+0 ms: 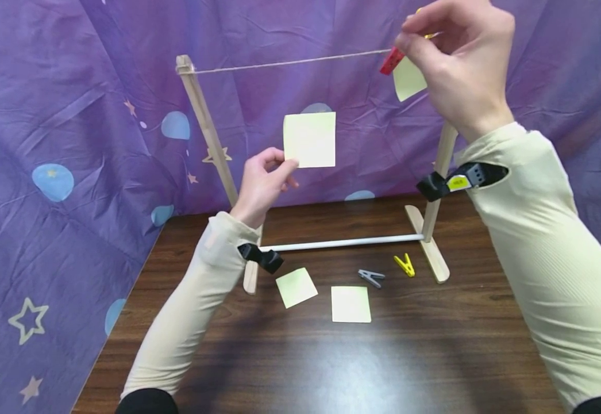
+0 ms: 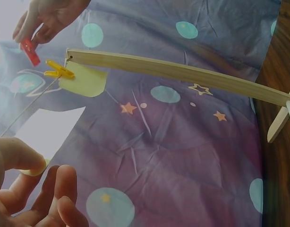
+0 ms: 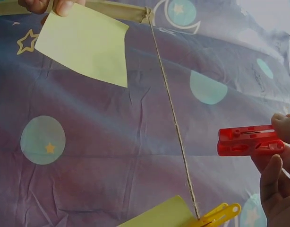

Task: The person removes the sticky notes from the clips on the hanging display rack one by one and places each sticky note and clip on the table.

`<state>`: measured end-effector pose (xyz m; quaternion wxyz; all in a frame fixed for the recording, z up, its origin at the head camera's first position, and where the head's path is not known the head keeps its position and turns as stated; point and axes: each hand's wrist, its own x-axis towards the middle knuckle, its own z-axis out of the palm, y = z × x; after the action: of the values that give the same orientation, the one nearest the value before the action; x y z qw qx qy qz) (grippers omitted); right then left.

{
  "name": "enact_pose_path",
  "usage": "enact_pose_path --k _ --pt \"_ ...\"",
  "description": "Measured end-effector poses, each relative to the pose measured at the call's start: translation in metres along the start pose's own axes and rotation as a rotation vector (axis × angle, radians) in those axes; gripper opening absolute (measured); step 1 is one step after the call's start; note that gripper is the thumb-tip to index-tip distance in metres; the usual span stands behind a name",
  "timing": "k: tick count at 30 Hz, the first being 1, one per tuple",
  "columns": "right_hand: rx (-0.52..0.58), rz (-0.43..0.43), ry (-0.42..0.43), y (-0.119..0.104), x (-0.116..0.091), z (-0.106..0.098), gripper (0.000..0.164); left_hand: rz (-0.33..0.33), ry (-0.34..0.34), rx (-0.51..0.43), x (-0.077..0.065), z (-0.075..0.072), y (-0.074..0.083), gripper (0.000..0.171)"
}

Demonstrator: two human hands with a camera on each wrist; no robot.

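Head view puts a pale yellow-green note [image 1: 309, 140] in mid-air below the string [image 1: 290, 62], apart from it. The left hand [image 1: 266, 181] pinches it by its lower-left corner between thumb and fingers, likely so that most of the paper, upper edge included, stays uncovered. The right hand [image 1: 466, 63] pinches a red clothespin [image 3: 251, 141] at one end, leaving the other end sticking out past the fingertips, a grip that seems suited to working the clip. The two hands are well apart.

Beyond them, a hanging note [image 2: 83, 81] is fixed to the string by a yellow clothespin [image 2: 64, 71], near the right post [image 1: 441, 172]. The string is tied to the left post [image 1: 207, 123] at the other side, and a white rod [image 1: 342, 244] joins the posts low down. On the tabletop [image 1: 280, 368] lie two loose notes [image 1: 350, 304], a grey clip [image 1: 370, 277] and a second yellow clip [image 1: 405, 265]; only the head view shows these.

From the head, the red clothespin seems to meet the string; the right wrist view shows a gap between them. The left wrist view reveals the yellow clothespin's hold, mostly hidden from above by the right hand.
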<state>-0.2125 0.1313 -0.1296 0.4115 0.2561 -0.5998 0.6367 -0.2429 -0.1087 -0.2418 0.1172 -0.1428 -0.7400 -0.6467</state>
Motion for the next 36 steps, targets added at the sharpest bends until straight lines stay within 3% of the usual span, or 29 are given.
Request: enact_pose_path --k 12,20,29,36 --pt "-0.007 -0.101 0.047 0.021 -0.001 -0.023 0.014 -0.050 0.004 0.018 -0.008 -0.010 -0.009 0.007" --pt "0.117 0.067 0.109 0.016 -0.016 -0.026 0.020 -0.074 0.008 -0.001 -0.014 -0.018 -0.020 0.014" --pt "0.179 0.096 0.113 0.024 -0.031 -0.037 0.025 -0.111 0.001 -0.009 -0.021 -0.027 -0.032 0.003" --pt "0.313 0.156 0.146 0.042 -0.043 -0.050 0.031 -0.134 -0.021 -0.009 -0.028 -0.035 -0.044 0.013"
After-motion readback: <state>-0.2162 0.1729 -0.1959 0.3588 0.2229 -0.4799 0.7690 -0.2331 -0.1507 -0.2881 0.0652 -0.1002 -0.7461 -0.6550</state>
